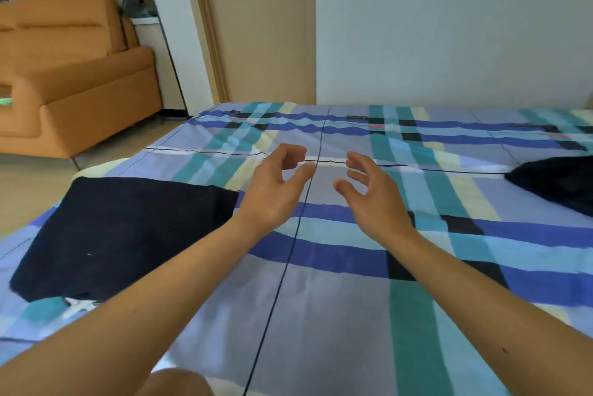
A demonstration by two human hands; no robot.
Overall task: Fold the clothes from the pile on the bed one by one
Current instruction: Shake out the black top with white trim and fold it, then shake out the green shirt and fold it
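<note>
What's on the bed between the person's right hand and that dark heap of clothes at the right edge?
Only bare checked sheet lies between the right hand and the dark heap, as the head view shows.

Folded garment left on bed; clothes pile right.
</note>
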